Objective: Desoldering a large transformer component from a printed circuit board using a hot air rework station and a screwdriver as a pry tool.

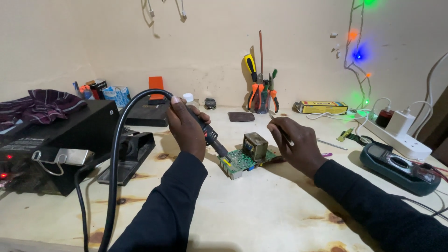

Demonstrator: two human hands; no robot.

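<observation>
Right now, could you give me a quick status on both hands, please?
Left hand grips hot-air wand, nozzle at circuit board. Right hand holds tweezers. Nothing obstructing.

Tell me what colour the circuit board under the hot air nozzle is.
Green, seen in the head view: the circuit board lies on the table.

We see an evenly lit bench under soft, warm indoor light from above and in front; the pale table [261, 205] reflects it without glare. Short soft shadows fall behind the tools in the jar [261, 100] on the far wall. Coloured fairy lights [358, 55] at far right bloom into blurred halos. Focus is fair throughout; edges bend slightly outward.
</observation>
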